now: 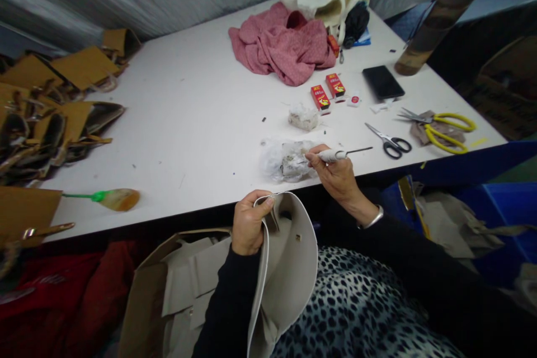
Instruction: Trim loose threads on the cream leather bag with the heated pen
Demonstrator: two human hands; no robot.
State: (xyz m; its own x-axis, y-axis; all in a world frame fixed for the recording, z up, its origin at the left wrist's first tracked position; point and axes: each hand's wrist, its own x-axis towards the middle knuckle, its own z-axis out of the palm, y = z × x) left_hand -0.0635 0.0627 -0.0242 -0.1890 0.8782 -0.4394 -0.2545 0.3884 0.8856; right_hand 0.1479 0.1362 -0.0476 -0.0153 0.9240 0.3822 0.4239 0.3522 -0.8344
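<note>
My left hand (pixel 248 225) grips the top edge of a pale grey leather bag piece (pixel 289 268) that rests on my lap, below the table's front edge. My right hand (pixel 335 174) holds a thin tool with a white handle and a metal tip (pixel 344 153), its other end at a crumpled clear plastic bag (pixel 279 161) of small parts on the white table (pixel 201 117). A silver bangle sits on my right wrist.
Black-handled scissors (pixel 390 142), yellow-handled shears (pixel 444 128), a dark phone (pixel 382 82), two red boxes (pixel 327 91) and a pink cloth (pixel 281 45) lie at the right and back. Tan bags (pixel 46 112) pile at left. A green-handled brush (pixel 109 198) lies near the front edge.
</note>
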